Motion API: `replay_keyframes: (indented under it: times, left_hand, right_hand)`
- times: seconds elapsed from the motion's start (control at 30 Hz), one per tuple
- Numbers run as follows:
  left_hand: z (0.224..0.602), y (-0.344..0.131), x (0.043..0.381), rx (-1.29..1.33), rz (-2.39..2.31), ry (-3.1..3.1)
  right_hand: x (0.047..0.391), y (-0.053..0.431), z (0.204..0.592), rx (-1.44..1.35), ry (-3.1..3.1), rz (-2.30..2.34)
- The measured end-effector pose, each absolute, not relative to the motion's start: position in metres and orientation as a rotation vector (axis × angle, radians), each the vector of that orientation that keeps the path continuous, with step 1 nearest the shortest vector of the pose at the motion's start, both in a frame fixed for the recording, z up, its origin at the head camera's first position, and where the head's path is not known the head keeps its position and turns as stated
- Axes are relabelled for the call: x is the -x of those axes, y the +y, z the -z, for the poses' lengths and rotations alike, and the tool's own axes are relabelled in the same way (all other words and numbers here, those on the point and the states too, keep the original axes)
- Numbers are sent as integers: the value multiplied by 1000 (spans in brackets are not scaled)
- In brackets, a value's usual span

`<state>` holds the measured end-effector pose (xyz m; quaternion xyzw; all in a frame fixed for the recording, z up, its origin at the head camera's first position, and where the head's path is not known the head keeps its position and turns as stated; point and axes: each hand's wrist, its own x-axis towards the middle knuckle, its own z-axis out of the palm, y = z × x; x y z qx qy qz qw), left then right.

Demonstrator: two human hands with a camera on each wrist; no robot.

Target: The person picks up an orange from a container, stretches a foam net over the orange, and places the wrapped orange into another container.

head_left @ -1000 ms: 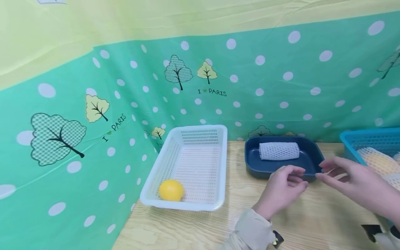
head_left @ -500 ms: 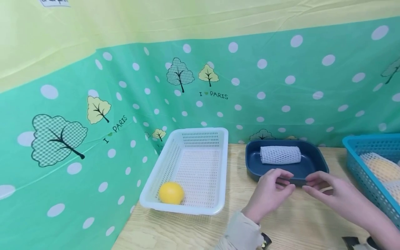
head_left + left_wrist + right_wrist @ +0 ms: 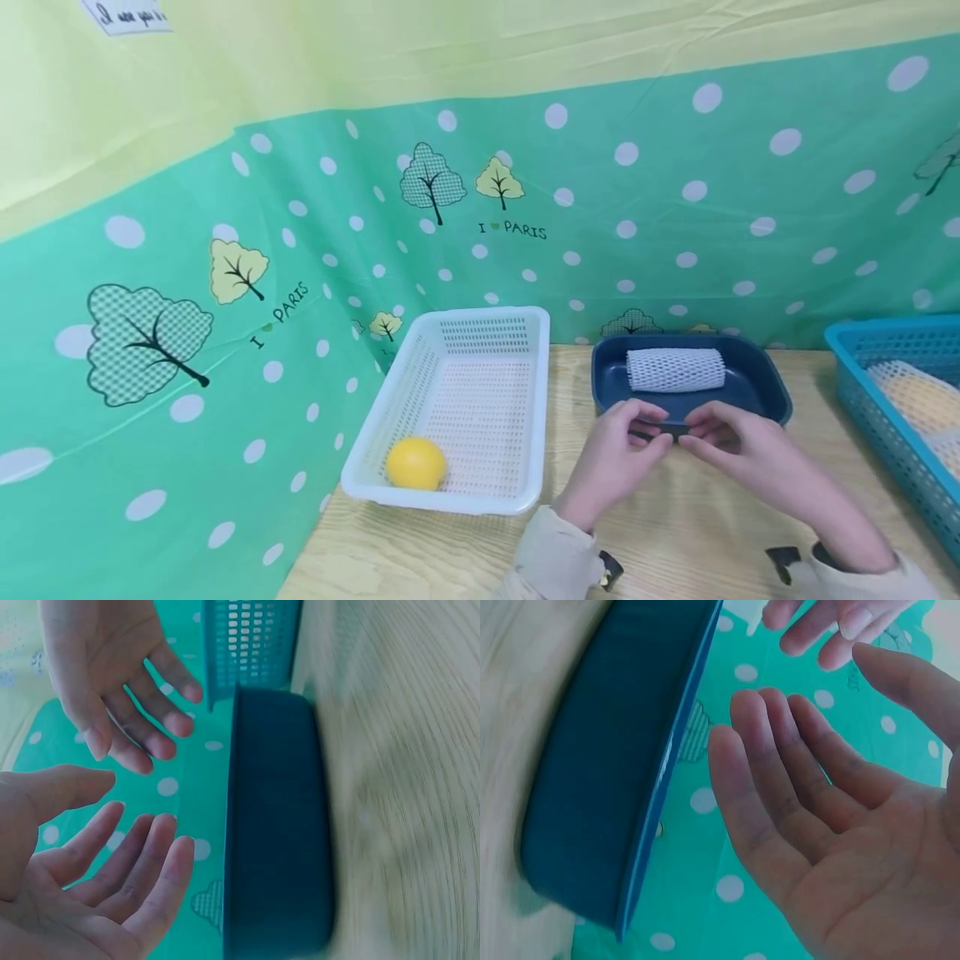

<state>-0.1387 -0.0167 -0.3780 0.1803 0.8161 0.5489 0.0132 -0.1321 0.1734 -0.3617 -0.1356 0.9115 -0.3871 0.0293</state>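
My left hand (image 3: 617,460) and right hand (image 3: 746,457) face each other just in front of the dark blue dish (image 3: 757,392), fingertips a short gap apart. Both wrist views show the fingers relaxed and bare palms, with nothing held. In the left wrist view the dish's side wall (image 3: 281,825) stands beyond the fingers of both hands. Inside the dish lies a white foam net sleeve (image 3: 675,370), on its side near the back wall. The near rim of the dish is partly hidden behind the hands in the head view.
To the left, a white plastic basket (image 3: 538,400) holds a yellow round fruit (image 3: 416,463) in its near left corner. At the right edge a blue basket (image 3: 862,367) holds net-wrapped fruit (image 3: 911,398). Behind the wooden table (image 3: 420,554) hangs a green dotted cloth (image 3: 600,242).
Both hands have moved left along the dish's front side, the right one farther, so they stand closer together. The dish, the net sleeve and the yellow fruit have stayed in place.
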Motion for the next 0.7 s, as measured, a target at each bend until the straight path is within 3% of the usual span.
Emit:
replay_keyframes:
  times: [0.27,0.7]
  left_hand:
    - [366,-37,136,-402,-1589,2716]
    - [336,-68,138,-402,-1531,2857]
  right_hand:
    - [132,149,363,523,2746,1288]
    - [135,109,357,596,2594,1460]
